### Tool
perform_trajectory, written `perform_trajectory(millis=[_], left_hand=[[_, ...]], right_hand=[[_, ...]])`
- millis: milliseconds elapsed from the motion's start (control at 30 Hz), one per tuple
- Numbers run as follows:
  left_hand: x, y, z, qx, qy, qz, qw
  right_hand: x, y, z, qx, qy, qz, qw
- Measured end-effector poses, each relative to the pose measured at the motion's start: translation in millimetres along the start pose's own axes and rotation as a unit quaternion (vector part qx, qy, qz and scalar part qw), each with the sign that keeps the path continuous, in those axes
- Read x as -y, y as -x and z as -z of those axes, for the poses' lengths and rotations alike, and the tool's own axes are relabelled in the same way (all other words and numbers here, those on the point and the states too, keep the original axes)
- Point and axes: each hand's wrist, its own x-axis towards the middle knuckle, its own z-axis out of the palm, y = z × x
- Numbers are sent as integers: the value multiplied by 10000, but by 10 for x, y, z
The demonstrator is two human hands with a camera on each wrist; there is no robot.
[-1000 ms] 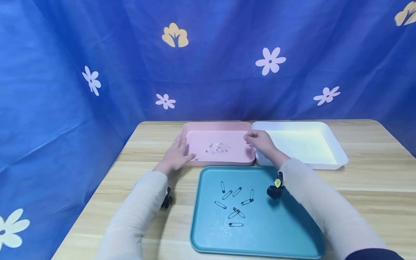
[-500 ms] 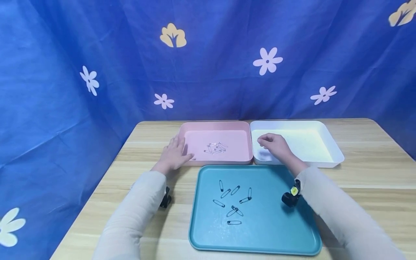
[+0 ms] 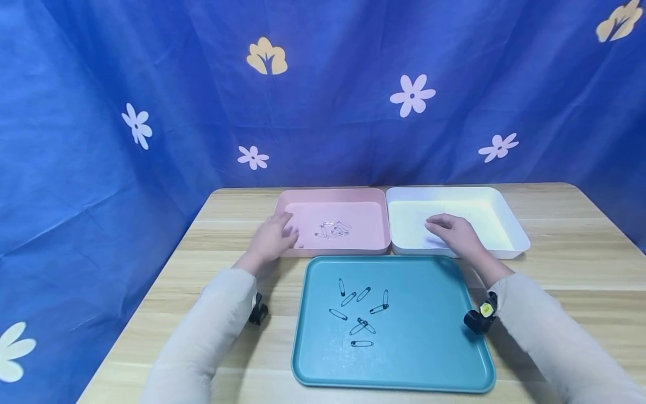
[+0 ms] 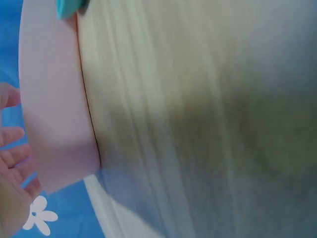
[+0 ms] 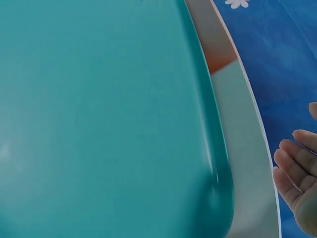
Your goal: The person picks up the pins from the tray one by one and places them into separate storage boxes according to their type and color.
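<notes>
Nearest on the tabletop [image 3: 570, 275], black safety pins [image 3: 361, 322] scattered over the left half of a teal tray [image 3: 424, 348]; beyond, left hand [image 3: 272, 237], fingers loosely spread, at the left end of a pink tray [image 3: 353, 211] of clustered silver safety pins [image 3: 334, 230], and right hand [image 3: 458, 234], fingers slack, gently bent, above a white tray [image 3: 484, 216].

A table [image 3: 570, 247] bears a pink tray [image 3: 368, 217], white tray [image 3: 488, 220] and teal tray [image 3: 419, 353].

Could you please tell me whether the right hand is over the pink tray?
No, the right hand is over the white tray.
</notes>
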Motion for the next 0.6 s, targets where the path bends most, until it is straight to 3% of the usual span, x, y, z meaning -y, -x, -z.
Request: perform_trajectory(millis=[167,400,500,600], left_hand=[[-126,76,0,61,607,-469,9970],[-300,197,-7,-15,868,-1165,9894],[-388,258,-18,76,1107,-1303,9852],[-478,326,-30,364,1418,-1354,9799]], right_hand=[[-129,108,90,68,279,99,9995],[-321,290,271,50,700,200,9973],[-403,340,363,-110,1002,339,9943],[-495,366,448,-313,1329,552,9891]])
